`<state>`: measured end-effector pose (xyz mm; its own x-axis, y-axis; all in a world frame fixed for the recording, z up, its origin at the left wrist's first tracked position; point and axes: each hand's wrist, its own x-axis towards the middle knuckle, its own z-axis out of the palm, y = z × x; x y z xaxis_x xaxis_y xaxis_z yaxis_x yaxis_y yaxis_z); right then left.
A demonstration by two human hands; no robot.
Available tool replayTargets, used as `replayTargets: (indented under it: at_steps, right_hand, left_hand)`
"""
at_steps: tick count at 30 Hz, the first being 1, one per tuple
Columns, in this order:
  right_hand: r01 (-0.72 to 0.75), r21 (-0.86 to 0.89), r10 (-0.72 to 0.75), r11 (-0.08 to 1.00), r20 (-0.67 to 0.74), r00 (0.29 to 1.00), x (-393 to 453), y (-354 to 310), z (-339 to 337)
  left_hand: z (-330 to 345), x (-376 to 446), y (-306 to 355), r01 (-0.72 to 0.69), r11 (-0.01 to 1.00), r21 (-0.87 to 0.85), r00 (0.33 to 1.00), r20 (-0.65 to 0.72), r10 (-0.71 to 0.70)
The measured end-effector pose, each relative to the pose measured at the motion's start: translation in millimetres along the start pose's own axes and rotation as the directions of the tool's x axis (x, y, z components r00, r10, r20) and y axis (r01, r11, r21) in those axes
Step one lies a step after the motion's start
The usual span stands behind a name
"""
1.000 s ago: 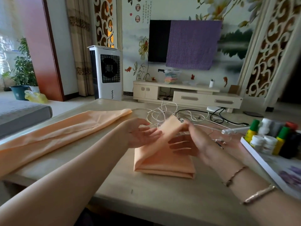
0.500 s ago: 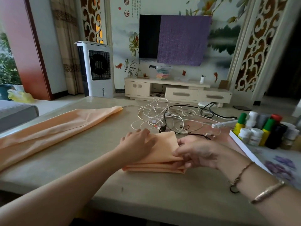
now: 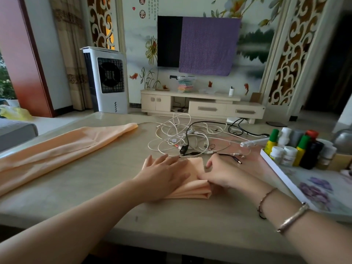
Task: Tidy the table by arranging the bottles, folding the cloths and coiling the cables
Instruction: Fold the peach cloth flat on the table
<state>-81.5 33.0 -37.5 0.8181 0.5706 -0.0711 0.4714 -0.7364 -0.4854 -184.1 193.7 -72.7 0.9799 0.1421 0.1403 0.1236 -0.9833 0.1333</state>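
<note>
A left hand (image 3: 163, 175) is pressing flat-fingered on the folded peach cloth (image 3: 192, 188) at the table's (image 3: 114, 216) near centre, while the right hand (image 3: 222, 175) is pinching its layered edge; soft, light, likely slippery, it seems best gripped along folds.

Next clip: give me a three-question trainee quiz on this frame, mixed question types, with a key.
1. True or false: the left hand lies flat on the folded cloth.
2. Where do the cables lie? A) coiled beside the bottles B) tangled beyond the folded cloth C) on the long cloth
3. Fill in: the right hand has its fingers at the folded cloth's ___ edge.

Key: 1 true; 2 B; 3 right.
</note>
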Motion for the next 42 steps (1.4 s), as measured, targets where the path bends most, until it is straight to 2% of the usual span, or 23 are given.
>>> replayTargets:
  at_steps: [2, 4, 5, 7, 8, 10, 12, 14, 15, 16, 17, 20, 21, 22, 23, 25, 26, 28, 31, 33, 35, 40, 42]
  right_hand:
    - [-0.046, 0.185, 0.026, 0.982, 0.109, 0.994, 0, -2, 3]
    - [-0.076, 0.419, 0.023, 0.905, 0.13, 0.991, -1, -1, 2]
    - [-0.094, 0.564, 0.028, 0.82, 0.125, 0.992, 0, -1, 0]
    - [-0.115, 0.82, 0.024, 0.56, 0.123, 0.992, -2, 1, -11]
    - [-0.105, 0.896, -0.006, 0.432, 0.12, 0.993, -4, 0, -20]
    - [-0.077, 0.968, -0.077, 0.24, 0.098, 0.992, -9, -2, -39]
    - [-0.036, 0.994, -0.117, 0.1, 0.048, 0.992, -18, -1, -59]
    - [0.041, 0.999, -0.13, 0.013, -0.039, 0.991, -28, 3, -79]
    - [0.097, 0.995, -0.133, 0.007, -0.095, 0.986, -34, 11, -90]
    - [0.159, 0.987, -0.121, 0.039, -0.153, 0.981, -37, 20, -100]
    - [0.225, 0.967, -0.083, 0.121, -0.216, 0.973, -40, 31, -109]
    - [0.275, 0.765, 0.104, 0.583, -0.406, 0.908, -48, 79, -133]
    - [0.251, 0.687, 0.13, 0.682, -0.451, 0.883, -50, 92, -137]
    - [0.222, 0.645, 0.158, 0.731, -0.477, 0.865, -55, 118, -149]
    - [0.181, 0.655, 0.182, 0.733, -0.446, 0.876, -57, 132, -153]
    - [0.101, 0.738, 0.241, 0.667, -0.342, 0.909, -66, 173, -171]
    - [0.089, 0.777, 0.256, 0.623, -0.31, 0.915, -70, 193, -179]
    - [0.087, 0.791, 0.309, 0.606, -0.335, 0.89, -81, 229, -195]
    - [0.027, 0.673, 0.427, 0.739, -0.499, 0.754, -89, 279, -222]
    - [-0.019, 0.592, 0.434, 0.805, -0.568, 0.699, -88, 310, -245]
    - [-0.036, 0.564, 0.428, 0.825, -0.581, 0.693, -83, 339, -267]
    - [-0.205, 0.435, 0.434, 0.877, -0.531, 0.728, -65, 385, -295]
    - [-0.289, 0.298, 0.408, 0.91, -0.505, 0.761, -57, 398, -294]
  left_hand:
    - [-2, -1, 2, -0.01, 0.999, -0.044, 0.999, 0.036, 0.012]
    - [-7, -3, 6, -0.022, 0.991, -0.13, 0.998, 0.057, 0.03]
    - [-10, -4, 6, -0.045, 0.983, -0.18, 0.998, 0.043, 0.053]
    - [-16, -4, 15, -0.143, 0.95, -0.279, 0.99, -0.049, 0.135]
    - [-21, -4, 22, -0.192, 0.928, -0.319, 0.98, -0.105, 0.167]
    - [-26, -3, 38, -0.239, 0.91, -0.339, 0.962, -0.211, 0.174]
    - [-32, 4, 59, -0.286, 0.908, -0.306, 0.922, -0.345, 0.174]
    - [-37, 15, 80, -0.341, 0.877, -0.337, 0.867, -0.473, 0.156]
    - [-41, 21, 93, -0.347, 0.849, -0.399, 0.857, -0.503, 0.114]
    - [-45, 27, 107, -0.343, 0.81, -0.475, 0.856, -0.514, 0.062]
    - [-48, 35, 120, -0.338, 0.763, -0.551, 0.855, -0.519, 0.004]
    - [-57, 56, 166, -0.35, 0.567, -0.746, 0.865, -0.49, -0.11]
    - [-60, 61, 176, -0.351, 0.481, -0.804, 0.88, -0.458, -0.123]
    - [-62, 72, 201, -0.347, 0.361, -0.866, 0.906, -0.409, -0.111]
    - [-64, 77, 211, -0.318, 0.253, -0.914, 0.929, -0.353, -0.109]
    - [-64, 94, 250, -0.24, 0.043, -0.97, 0.967, -0.243, -0.072]
    - [-61, 103, 269, -0.199, -0.032, -0.979, 0.979, -0.197, -0.06]
    - [-53, 123, 307, -0.105, -0.118, -0.987, 0.994, -0.1, -0.048]
    - [-38, 153, 359, 0.086, -0.176, -0.981, 0.996, 0.088, -0.004]
    - [-30, 175, 391, 0.179, -0.14, -0.974, 0.984, 0.174, 0.043]
    - [-24, 196, 416, 0.197, -0.041, -0.98, 0.98, 0.196, 0.038]
    - [-17, 220, 446, 0.271, 0.078, -0.959, 0.961, 0.274, 0.037]
    - [-9, 224, 450, 0.294, 0.106, -0.95, 0.953, 0.3, 0.043]
